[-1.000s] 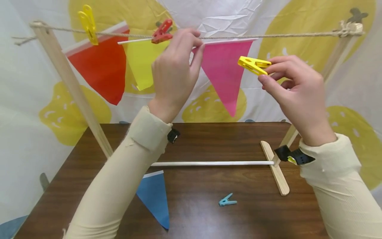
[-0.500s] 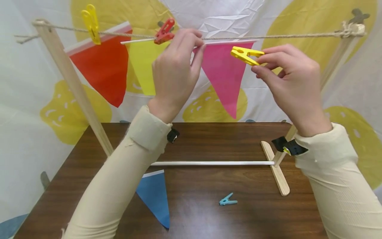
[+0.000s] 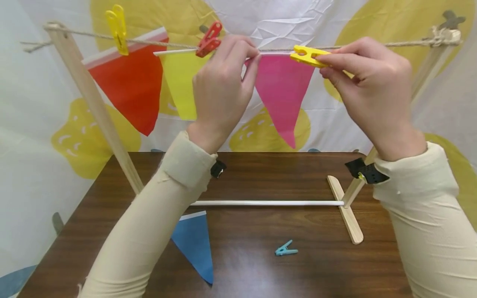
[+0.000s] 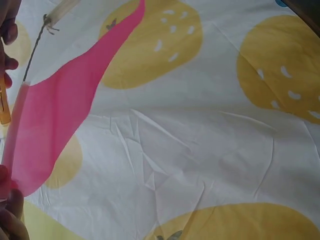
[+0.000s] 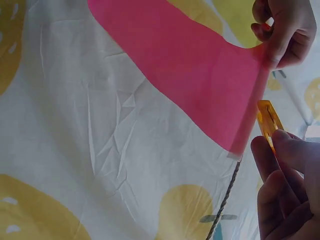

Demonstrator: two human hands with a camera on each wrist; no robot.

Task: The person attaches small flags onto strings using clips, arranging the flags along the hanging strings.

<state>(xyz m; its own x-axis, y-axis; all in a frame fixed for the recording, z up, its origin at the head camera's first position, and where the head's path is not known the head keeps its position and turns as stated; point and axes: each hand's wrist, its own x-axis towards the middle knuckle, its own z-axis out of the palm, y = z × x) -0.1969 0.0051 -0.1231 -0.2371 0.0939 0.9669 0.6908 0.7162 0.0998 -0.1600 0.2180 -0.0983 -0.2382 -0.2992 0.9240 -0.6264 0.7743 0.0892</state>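
Observation:
My left hand [image 3: 225, 89] pinches the upper left corner of a pink triangular pennant [image 3: 285, 89] at the twine [image 3: 402, 44]. The pennant's white-taped top edge runs along the twine and its tip hangs down. Between thumb and fingers, my right hand [image 3: 378, 89] grips a yellow clothespin [image 3: 306, 56] by its handles, which are squeezed together. In the head view its nose overlaps the pennant's upper right part; in the right wrist view the clothespin [image 5: 269, 117] is right beside the taped edge. Left of my left hand, a red clothespin [image 3: 208, 40] sits on the twine above a yellow pennant [image 3: 179, 85].
A red pennant [image 3: 130, 85] hangs at left under another yellow clothespin [image 3: 117, 31]. Wooden posts [image 3: 95, 105] carry the twine, joined low by a white rod [image 3: 268, 203]. A blue pennant [image 3: 195, 244] and a light blue clothespin [image 3: 286, 249] lie on the brown table [image 3: 242, 269].
My right hand has raised the yellow clothespin to the pink pennant's top edge and squeezed its handles closer together. My left hand keeps its pinch on the corner.

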